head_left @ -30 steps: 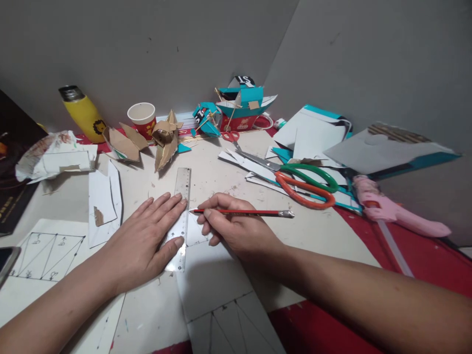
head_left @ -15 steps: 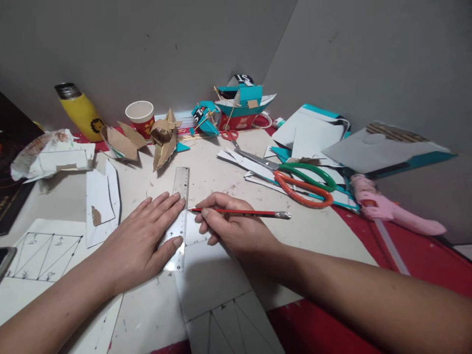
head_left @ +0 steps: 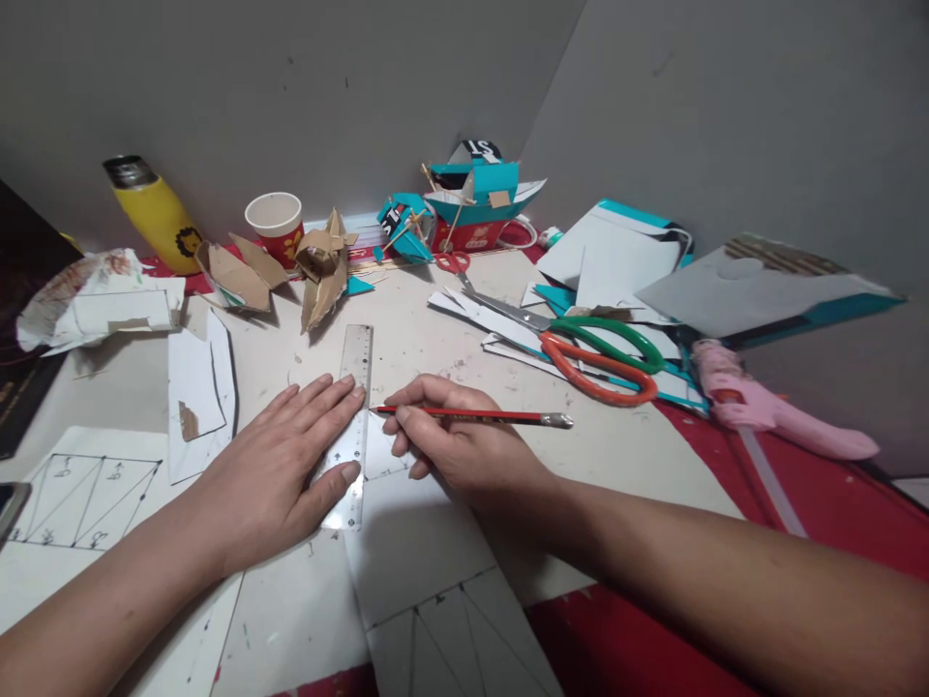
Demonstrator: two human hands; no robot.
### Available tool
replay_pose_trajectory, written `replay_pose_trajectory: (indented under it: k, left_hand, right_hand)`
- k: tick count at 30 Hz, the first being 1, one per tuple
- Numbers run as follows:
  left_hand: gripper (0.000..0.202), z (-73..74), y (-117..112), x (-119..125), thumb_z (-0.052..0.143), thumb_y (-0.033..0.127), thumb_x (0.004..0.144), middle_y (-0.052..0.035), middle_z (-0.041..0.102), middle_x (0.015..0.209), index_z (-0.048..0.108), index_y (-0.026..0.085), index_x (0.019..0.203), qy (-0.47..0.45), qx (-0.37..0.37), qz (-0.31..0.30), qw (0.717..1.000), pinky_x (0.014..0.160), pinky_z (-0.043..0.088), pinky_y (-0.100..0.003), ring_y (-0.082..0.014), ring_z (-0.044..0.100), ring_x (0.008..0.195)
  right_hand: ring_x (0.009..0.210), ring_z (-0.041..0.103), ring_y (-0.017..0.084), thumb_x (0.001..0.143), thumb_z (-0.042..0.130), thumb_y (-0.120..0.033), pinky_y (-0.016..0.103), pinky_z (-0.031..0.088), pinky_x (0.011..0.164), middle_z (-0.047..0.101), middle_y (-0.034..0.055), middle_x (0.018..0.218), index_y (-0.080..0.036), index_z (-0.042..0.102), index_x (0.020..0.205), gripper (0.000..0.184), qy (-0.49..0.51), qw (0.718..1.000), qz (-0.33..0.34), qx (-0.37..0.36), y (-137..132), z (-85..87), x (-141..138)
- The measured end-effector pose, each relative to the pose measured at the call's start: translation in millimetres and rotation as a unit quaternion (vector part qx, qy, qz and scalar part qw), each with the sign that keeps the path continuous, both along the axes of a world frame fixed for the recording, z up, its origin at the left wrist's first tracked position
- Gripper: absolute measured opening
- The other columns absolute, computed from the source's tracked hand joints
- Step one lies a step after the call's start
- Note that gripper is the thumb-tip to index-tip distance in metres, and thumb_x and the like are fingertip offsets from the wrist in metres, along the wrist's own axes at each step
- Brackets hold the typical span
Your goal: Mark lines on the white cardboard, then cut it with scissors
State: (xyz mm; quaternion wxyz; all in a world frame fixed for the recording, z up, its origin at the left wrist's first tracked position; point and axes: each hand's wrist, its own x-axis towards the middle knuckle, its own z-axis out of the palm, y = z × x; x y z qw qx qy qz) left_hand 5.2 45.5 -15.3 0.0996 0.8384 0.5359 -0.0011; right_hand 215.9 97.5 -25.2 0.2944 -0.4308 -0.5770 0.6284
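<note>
My left hand (head_left: 301, 465) lies flat with fingers stretched out, pressing a clear plastic ruler (head_left: 355, 436) down near the left edge of a white card strip (head_left: 413, 532). Between the fingers of my right hand (head_left: 450, 436) is a red and black pencil (head_left: 494, 417), held nearly level. Its tip meets the ruler's right edge, close to the card's upper corner. Drawn lines cross the card, with slanting ones at its near end. Part of the upper card is hidden under my right hand.
Large scissors (head_left: 602, 358) lie on white and teal scraps at right, beside a pink glue gun (head_left: 784, 407). Along the back stand a yellow bottle (head_left: 156, 218), a paper cup (head_left: 274, 218), cardboard boats (head_left: 326, 271) and a teal boat (head_left: 483, 194). A drawn sheet (head_left: 94, 503) lies left.
Both hands, the ruler and the pencil stay in nearly the same place. The whole view has shifted very slightly.
</note>
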Motion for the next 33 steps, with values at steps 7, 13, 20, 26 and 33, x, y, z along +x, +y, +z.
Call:
replay_pose_trajectory:
  k: [7, 13, 20, 26, 33]
  left_hand:
    - [0.065, 1.5, 1.1, 1.1, 0.033, 0.054, 0.099, -0.0027, 0.019, 0.163, 0.021, 0.024, 0.156, -0.005, 0.005, 0.001, 1.0, 0.12, 0.021, -0.052, -0.0285, 0.019, 0.149]
    - [0.066, 2.7, 0.6, 1.1, 0.033, 0.054, 0.099, -0.0025, 0.018, 0.163, 0.021, 0.024, 0.156, 0.001, -0.001, -0.001, 1.0, 0.12, 0.02, -0.052, -0.0281, 0.018, 0.149]
    - [0.065, 3.3, -0.8, 0.7, 0.034, 0.053, 0.099, -0.0022, 0.019, 0.163, 0.021, 0.024, 0.156, -0.003, 0.0, 0.001, 1.0, 0.12, 0.021, -0.052, -0.0287, 0.018, 0.149]
    - [0.066, 3.4, 0.4, 1.0, 0.032, 0.054, 0.099, -0.0023, 0.018, 0.163, 0.02, 0.023, 0.156, 0.003, 0.001, -0.001, 1.0, 0.12, 0.02, -0.051, -0.0277, 0.017, 0.149]
    - [0.066, 2.0, 0.8, 1.0, 0.032, 0.054, 0.099, -0.0022, 0.017, 0.163, 0.019, 0.023, 0.156, 0.005, -0.002, -0.001, 1.0, 0.12, 0.019, -0.051, -0.027, 0.016, 0.15]
  right_hand:
    - [0.062, 0.06, 0.011, 0.087, 0.057, -0.023, 0.02, 0.052, 0.05, 0.066, 0.0017, 0.078, -0.02, 0.062, 0.088, 0.006, -0.012, 1.0, 0.005, 0.002, 0.7, 1.9, 0.7]
    - [0.064, 0.061, 0.012, 0.084, 0.058, -0.021, 0.019, 0.052, 0.049, 0.066, 0.0019, 0.074, -0.019, 0.062, 0.084, 0.005, -0.005, 1.0, 0.006, -0.015, -0.1, 7.3, 0.3]
    - [0.06, 0.06, 0.01, 0.081, 0.058, -0.018, 0.019, 0.051, 0.05, 0.066, 0.0013, 0.073, -0.019, 0.062, 0.081, 0.004, -0.009, 1.0, 0.007, -0.021, -0.5, 8.8, -0.6]
    - [0.058, 0.06, 0.01, 0.079, 0.058, -0.017, 0.021, 0.051, 0.052, 0.066, 0.0007, 0.072, -0.019, 0.062, 0.08, 0.005, -0.003, 0.999, 0.021, -0.024, -0.5, 7.1, 0.8]
    - [0.06, 0.059, 0.012, 0.079, 0.056, -0.017, 0.023, 0.047, 0.054, 0.066, 0.001, 0.07, -0.019, 0.063, 0.08, 0.007, -0.022, 0.999, 0.041, -0.018, -3.5, 6.5, 4.4]
